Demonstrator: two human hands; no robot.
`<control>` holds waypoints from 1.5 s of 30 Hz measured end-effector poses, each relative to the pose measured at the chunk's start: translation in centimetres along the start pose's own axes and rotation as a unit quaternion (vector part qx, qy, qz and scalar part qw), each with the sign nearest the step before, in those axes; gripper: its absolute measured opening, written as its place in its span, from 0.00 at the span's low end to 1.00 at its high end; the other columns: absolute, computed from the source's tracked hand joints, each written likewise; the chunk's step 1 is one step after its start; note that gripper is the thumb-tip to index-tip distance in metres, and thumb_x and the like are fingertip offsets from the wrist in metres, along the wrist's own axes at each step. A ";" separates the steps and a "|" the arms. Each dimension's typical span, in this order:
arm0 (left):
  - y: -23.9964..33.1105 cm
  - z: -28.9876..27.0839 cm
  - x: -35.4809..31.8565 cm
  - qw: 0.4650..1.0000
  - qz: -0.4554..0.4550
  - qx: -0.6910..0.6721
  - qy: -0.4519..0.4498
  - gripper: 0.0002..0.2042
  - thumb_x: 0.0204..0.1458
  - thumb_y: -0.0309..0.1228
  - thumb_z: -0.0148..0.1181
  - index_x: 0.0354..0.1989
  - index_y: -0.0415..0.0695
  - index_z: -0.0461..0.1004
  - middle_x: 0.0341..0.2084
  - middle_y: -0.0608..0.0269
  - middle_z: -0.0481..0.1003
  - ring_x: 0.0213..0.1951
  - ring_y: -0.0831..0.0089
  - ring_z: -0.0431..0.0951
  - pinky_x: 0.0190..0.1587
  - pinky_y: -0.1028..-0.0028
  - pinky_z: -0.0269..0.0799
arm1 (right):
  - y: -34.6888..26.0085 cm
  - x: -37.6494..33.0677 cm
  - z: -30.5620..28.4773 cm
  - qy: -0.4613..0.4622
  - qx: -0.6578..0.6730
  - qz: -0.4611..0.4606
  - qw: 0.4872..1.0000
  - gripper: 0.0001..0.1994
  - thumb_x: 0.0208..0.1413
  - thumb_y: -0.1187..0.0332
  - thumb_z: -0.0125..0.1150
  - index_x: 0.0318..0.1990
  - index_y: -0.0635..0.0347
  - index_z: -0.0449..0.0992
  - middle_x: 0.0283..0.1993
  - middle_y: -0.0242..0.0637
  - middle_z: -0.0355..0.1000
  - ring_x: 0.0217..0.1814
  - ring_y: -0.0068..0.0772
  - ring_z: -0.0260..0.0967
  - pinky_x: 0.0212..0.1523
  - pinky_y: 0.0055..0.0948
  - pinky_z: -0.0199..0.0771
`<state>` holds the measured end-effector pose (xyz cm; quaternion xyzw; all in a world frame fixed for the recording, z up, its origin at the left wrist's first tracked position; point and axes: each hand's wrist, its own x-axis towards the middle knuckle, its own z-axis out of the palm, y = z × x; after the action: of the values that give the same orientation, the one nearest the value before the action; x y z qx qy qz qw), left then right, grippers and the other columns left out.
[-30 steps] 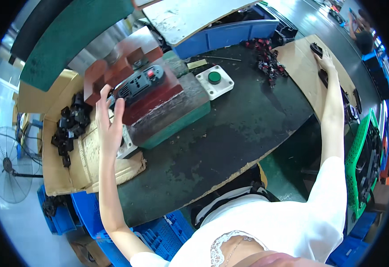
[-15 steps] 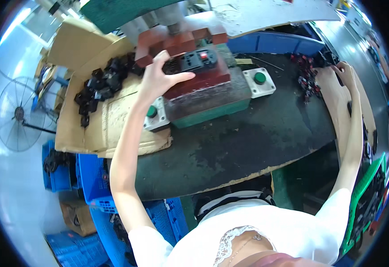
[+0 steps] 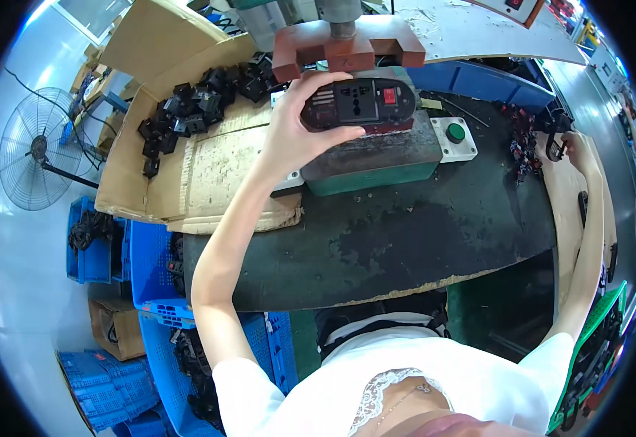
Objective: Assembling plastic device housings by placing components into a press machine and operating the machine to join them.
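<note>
Left hand is gripping the black socket by its left end — thumb under the near edge, fingers over the far edge, grip closed on it. The socket is sitting on the red block atop the green fixture, directly under the red-brown press head, far centre of the desk. The socket's face is pointing up, with a red switch showing toward its right end.

Right hand is reaching far right, at the edge of a cardboard sheet. It is touching a small dark part — grip is looking narrow, but I cannot tell whether it is actually holding it. A pile of dark red-and-black parts is lying just left of that hand.

A white box with a green button is sitting just right of the fixture. On the left, an open cardboard box is holding a heap of black sockets along its far side. Blue crates are standing below the desk's left end, and a fan is standing far left.
</note>
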<state>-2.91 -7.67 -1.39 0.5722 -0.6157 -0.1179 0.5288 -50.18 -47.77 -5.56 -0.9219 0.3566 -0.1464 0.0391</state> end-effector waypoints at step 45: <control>6.1 -15.3 -26.6 0.648 -0.341 0.651 0.198 0.30 0.39 0.37 0.67 0.54 0.48 0.65 0.49 0.57 0.67 0.56 0.62 0.62 0.62 0.53 0.44 | -40.4 9.1 4.2 -0.005 0.111 -0.443 0.889 0.19 0.58 0.68 0.47 0.58 0.57 0.64 0.63 0.44 0.57 0.65 0.46 0.52 0.64 0.40 0.49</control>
<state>-0.12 23.36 -4.17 0.9488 -0.1760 0.2570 0.0515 -16.44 -24.01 -0.20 -0.9745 -0.1081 -0.1823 0.0737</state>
